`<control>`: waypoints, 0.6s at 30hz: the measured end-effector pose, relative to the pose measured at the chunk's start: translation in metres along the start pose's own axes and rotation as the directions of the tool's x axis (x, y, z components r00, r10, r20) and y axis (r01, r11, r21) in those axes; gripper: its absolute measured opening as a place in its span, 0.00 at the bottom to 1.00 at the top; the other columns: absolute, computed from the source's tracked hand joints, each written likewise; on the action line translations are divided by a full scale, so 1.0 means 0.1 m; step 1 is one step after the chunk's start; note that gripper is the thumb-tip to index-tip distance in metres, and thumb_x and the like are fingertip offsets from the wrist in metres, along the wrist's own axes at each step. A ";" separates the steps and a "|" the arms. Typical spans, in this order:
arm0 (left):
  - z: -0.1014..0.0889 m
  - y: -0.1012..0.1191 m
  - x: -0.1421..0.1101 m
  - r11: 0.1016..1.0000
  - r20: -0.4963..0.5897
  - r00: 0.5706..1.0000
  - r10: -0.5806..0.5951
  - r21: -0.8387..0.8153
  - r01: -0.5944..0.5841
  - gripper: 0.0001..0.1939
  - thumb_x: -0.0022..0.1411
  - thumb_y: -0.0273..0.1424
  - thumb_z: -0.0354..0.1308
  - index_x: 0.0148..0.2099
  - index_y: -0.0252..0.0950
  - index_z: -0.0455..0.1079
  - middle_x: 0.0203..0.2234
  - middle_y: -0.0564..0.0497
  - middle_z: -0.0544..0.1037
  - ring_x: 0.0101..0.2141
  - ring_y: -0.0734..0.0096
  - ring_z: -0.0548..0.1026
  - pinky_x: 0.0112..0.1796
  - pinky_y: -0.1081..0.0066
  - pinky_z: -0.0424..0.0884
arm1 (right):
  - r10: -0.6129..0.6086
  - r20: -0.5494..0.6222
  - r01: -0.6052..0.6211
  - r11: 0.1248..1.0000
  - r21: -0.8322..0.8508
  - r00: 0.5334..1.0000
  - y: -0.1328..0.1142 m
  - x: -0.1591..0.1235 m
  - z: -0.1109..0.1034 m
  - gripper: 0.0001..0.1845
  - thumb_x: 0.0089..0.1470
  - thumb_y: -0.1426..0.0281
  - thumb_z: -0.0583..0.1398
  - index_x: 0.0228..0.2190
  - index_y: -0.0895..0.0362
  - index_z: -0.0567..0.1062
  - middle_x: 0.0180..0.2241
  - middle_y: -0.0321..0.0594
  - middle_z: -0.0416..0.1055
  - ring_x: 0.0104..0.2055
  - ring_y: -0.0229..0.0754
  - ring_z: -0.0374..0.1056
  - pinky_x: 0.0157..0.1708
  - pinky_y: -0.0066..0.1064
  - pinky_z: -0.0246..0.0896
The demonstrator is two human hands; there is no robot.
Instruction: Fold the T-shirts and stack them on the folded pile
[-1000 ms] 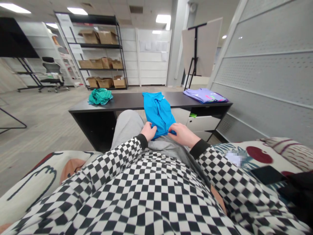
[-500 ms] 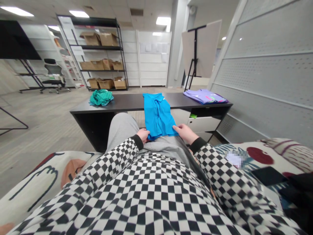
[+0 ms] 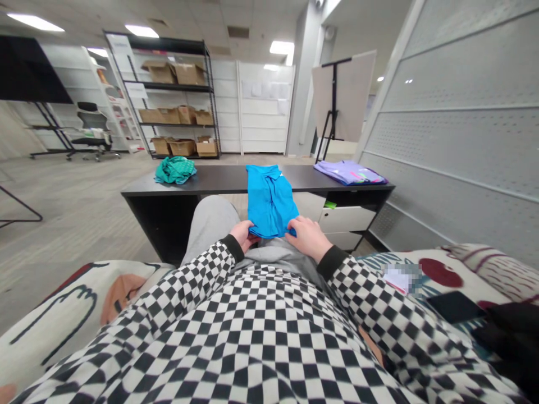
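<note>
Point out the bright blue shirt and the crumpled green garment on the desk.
Bright blue shirt (image 3: pixel 269 199), head view, middle of its folded body.
Crumpled green garment (image 3: pixel 175 170), head view, centre of the bundle.
</note>
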State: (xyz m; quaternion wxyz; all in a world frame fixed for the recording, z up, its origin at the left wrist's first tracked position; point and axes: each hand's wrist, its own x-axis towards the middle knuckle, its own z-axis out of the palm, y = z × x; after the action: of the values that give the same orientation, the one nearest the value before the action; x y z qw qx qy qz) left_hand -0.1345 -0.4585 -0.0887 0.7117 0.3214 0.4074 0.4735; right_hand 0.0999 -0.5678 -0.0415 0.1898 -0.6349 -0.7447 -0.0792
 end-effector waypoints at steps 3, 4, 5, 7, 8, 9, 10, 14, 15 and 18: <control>0.02 0.03 -0.03 1.000 -0.023 1.000 -0.005 -0.021 0.005 0.06 0.59 0.28 0.65 0.39 0.38 0.71 0.21 0.54 0.72 0.23 0.66 0.75 0.33 0.64 0.81 | 0.068 -0.022 -0.068 0.997 0.030 0.997 -0.03 0.08 -0.05 0.08 0.68 0.68 0.63 0.40 0.51 0.84 0.42 0.46 0.82 0.46 0.53 0.76 0.45 0.39 0.66; 0.03 0.05 -0.04 1.000 -0.023 1.000 -0.008 -0.028 0.007 0.06 0.60 0.28 0.64 0.39 0.38 0.70 0.21 0.54 0.72 0.23 0.67 0.74 0.33 0.64 0.81 | 0.088 -0.039 -0.086 0.995 0.047 0.995 -0.04 0.12 -0.08 0.08 0.68 0.68 0.62 0.40 0.52 0.84 0.41 0.45 0.83 0.44 0.52 0.77 0.44 0.39 0.65; 0.04 0.05 -0.05 0.999 -0.018 1.000 -0.009 -0.034 0.008 0.05 0.60 0.29 0.64 0.39 0.38 0.71 0.22 0.54 0.73 0.23 0.67 0.75 0.33 0.65 0.81 | 0.098 -0.067 -0.094 0.994 0.060 0.993 -0.05 0.16 -0.11 0.09 0.69 0.68 0.61 0.40 0.52 0.84 0.40 0.45 0.83 0.43 0.52 0.77 0.44 0.38 0.65; 0.06 0.06 -0.07 0.999 0.003 1.000 -0.004 -0.045 0.004 0.07 0.60 0.29 0.64 0.41 0.37 0.72 0.25 0.51 0.77 0.26 0.67 0.77 0.35 0.66 0.81 | 0.080 -0.153 -0.070 0.995 0.074 0.985 -0.11 0.25 -0.15 0.10 0.70 0.68 0.61 0.41 0.52 0.84 0.41 0.46 0.84 0.44 0.52 0.78 0.46 0.39 0.65; 0.08 0.06 -0.08 0.999 0.014 1.000 0.003 -0.048 -0.003 0.08 0.60 0.29 0.64 0.43 0.36 0.73 0.27 0.50 0.79 0.28 0.66 0.78 0.36 0.66 0.82 | 0.053 -0.194 -0.038 0.996 0.081 0.979 -0.15 0.28 -0.16 0.10 0.70 0.68 0.61 0.42 0.52 0.83 0.43 0.46 0.85 0.46 0.53 0.78 0.48 0.40 0.65; 0.09 0.06 -0.10 0.999 0.024 1.000 0.013 -0.049 -0.012 0.10 0.59 0.28 0.65 0.44 0.36 0.73 0.28 0.49 0.80 0.29 0.66 0.79 0.37 0.66 0.82 | 0.015 -0.223 0.004 0.996 0.084 0.975 -0.19 0.30 -0.16 0.09 0.70 0.69 0.61 0.43 0.53 0.83 0.44 0.47 0.85 0.48 0.53 0.78 0.50 0.40 0.65; 0.10 0.06 -0.11 0.999 0.034 0.999 0.024 -0.047 -0.022 0.11 0.58 0.27 0.66 0.44 0.36 0.73 0.30 0.49 0.81 0.31 0.65 0.81 0.38 0.66 0.82 | -0.031 -0.225 0.050 0.995 0.081 0.974 -0.24 0.31 -0.15 0.09 0.70 0.69 0.61 0.44 0.53 0.83 0.46 0.47 0.85 0.50 0.54 0.78 0.52 0.40 0.65; 0.11 0.02 -0.18 0.998 0.081 0.995 0.058 -0.031 -0.056 0.20 0.51 0.20 0.70 0.45 0.38 0.70 0.34 0.50 0.84 0.36 0.62 0.84 0.44 0.59 0.83 | -0.223 -0.014 0.224 0.974 0.040 0.975 -0.35 0.25 -0.02 0.09 0.69 0.71 0.62 0.43 0.52 0.84 0.45 0.45 0.85 0.51 0.53 0.78 0.52 0.40 0.64; 0.11 0.01 -0.18 0.998 0.090 0.994 0.062 -0.028 -0.060 0.22 0.49 0.19 0.70 0.46 0.38 0.70 0.34 0.50 0.84 0.37 0.61 0.84 0.45 0.58 0.83 | -0.256 0.033 0.254 0.966 0.041 0.966 -0.35 0.21 0.02 0.08 0.69 0.71 0.63 0.41 0.52 0.85 0.44 0.44 0.85 0.50 0.52 0.78 0.51 0.39 0.64; 0.09 0.00 -0.19 0.998 0.097 0.993 0.070 -0.016 -0.069 0.26 0.47 0.17 0.68 0.48 0.39 0.69 0.35 0.50 0.84 0.38 0.60 0.85 0.46 0.55 0.83 | -0.295 0.001 0.293 0.951 0.101 0.956 -0.32 0.12 0.06 0.10 0.71 0.70 0.62 0.43 0.52 0.85 0.44 0.44 0.85 0.51 0.51 0.79 0.54 0.40 0.65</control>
State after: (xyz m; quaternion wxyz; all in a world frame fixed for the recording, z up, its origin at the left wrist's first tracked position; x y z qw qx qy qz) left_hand -0.1304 -0.4768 -0.0792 0.7159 0.3534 0.3578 0.4843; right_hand 0.0661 -0.5609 -0.0382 0.2015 -0.5072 -0.8355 -0.0642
